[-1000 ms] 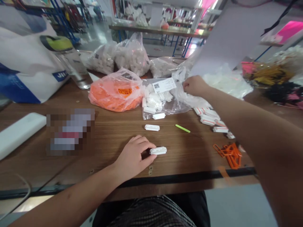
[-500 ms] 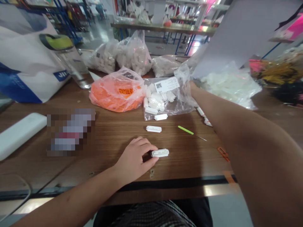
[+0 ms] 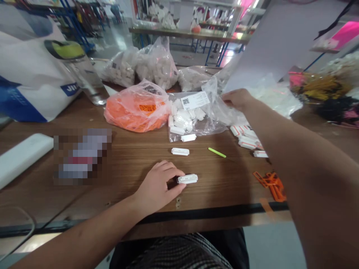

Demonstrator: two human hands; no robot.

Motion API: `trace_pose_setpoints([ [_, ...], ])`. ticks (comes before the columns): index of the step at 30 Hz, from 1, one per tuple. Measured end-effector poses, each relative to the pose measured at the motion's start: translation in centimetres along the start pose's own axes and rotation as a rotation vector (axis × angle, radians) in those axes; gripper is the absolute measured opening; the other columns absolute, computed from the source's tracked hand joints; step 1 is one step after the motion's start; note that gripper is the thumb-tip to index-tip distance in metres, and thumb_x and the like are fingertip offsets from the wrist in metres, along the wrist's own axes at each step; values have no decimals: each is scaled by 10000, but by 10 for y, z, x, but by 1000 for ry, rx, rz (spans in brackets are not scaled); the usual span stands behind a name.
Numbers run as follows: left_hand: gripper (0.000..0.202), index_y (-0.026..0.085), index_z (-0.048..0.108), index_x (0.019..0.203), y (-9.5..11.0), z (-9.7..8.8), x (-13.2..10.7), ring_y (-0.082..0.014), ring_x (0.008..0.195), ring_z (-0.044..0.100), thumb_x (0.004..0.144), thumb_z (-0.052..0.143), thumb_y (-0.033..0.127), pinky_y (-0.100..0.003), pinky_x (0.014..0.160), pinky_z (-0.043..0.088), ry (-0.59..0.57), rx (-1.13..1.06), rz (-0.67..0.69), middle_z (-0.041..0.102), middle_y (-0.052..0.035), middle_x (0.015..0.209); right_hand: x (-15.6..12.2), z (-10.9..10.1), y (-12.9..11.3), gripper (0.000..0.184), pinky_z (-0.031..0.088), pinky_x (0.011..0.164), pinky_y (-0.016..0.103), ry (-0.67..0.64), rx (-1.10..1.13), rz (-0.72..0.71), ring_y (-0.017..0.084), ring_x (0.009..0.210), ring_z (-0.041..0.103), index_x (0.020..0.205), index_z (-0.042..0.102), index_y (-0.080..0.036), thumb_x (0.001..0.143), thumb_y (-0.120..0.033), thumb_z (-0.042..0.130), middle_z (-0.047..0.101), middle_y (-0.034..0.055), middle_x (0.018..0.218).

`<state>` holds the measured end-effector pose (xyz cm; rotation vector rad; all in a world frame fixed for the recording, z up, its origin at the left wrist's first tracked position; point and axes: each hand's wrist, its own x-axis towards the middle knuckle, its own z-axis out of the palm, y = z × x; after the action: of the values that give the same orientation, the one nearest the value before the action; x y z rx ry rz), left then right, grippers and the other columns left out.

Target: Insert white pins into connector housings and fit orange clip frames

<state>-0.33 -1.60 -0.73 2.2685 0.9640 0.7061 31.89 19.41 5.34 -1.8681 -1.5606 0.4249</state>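
Observation:
My left hand (image 3: 165,181) rests on the table, thumb and fingers pinched around the left end of a white plastic connector housing (image 3: 190,179) with rows of small holes. Just beyond it lie a second white housing (image 3: 180,151) and a third one (image 3: 188,138), at the mouth of a clear bag (image 3: 206,129) of white housings. My right hand (image 3: 238,100) reaches far forward to the right side of that bag. Its fingers are blurred and partly hidden, so any grip is unclear. A green-handled pick (image 3: 217,152) lies between the two arms.
An orange-filled bag (image 3: 134,112) and a water bottle (image 3: 84,78) stand at the left. Orange clips (image 3: 276,186) and white housings with orange strips (image 3: 248,142) lie by my right forearm. A white power bank (image 3: 25,158) sits at the left edge.
My right hand has come up into sight beside the clear bag, and its forearm has shifted right, uncovering more orange clips and orange-striped housings. The left hand keeps its pinch.

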Motion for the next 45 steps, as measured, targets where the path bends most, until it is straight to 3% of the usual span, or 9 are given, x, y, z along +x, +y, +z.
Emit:
trace_pose_setpoints([
  [4,118,218,659,960,-2,1,-1,-193,849,565,843,672,230,-389,828,441,-4,0,6,661,-8,867,-39,-34,-10,451,432,704,258,-97,146,1,117,861,647,1112,599,146,928,-256,511,671,198,1011],
  [8,102,219,663,941,-2,2,1,-197,846,566,842,672,237,-395,831,437,1,24,7,662,-3,853,-113,-52,-16,266,458,627,231,-180,221,-23,50,605,594,868,717,-11,786,-263,690,724,100,779],
  [12,101,217,670,937,-1,2,1,-203,842,569,842,672,252,-393,822,440,5,37,4,657,-6,833,-189,-32,-5,136,509,576,240,-545,261,9,114,594,637,792,727,-159,738,-283,722,722,29,686],
  [14,113,217,672,947,0,1,0,-205,844,571,841,675,255,-393,821,441,7,41,10,656,-9,836,-216,-17,1,136,528,581,266,-568,208,-17,145,621,655,826,719,-178,782,-296,669,721,27,692],
  [17,103,213,669,942,0,1,0,-206,839,569,846,667,251,-396,815,442,11,56,27,659,-13,837,-239,-3,5,157,534,678,313,-540,-66,-274,173,712,667,826,734,-190,847,-257,594,726,46,793],
  [22,89,209,664,934,0,1,0,-206,836,568,854,657,248,-397,807,450,20,56,41,661,-17,831,-253,-7,5,231,545,764,352,-453,-329,-492,207,842,692,959,753,-206,900,-192,530,734,64,962],
  [28,92,212,662,938,-1,1,1,-198,832,570,856,653,253,-398,823,451,21,49,41,658,-15,833,-259,-15,16,231,556,794,320,-411,-252,-441,194,894,711,1017,745,-235,912,-216,540,757,36,1000],
  [36,96,212,659,941,-1,0,1,-204,838,574,849,657,242,-398,821,453,18,48,41,656,-17,836,-253,-22,24,175,521,705,310,-373,-178,-301,186,763,693,875,750,-224,876,-243,576,758,30,869],
  [45,88,214,660,934,0,0,1,-204,828,572,849,657,239,-399,815,449,8,48,41,657,-14,828,-255,-21,22,203,496,690,303,-470,-189,-182,184,757,679,836,759,-238,871,-317,575,749,16,848],
])
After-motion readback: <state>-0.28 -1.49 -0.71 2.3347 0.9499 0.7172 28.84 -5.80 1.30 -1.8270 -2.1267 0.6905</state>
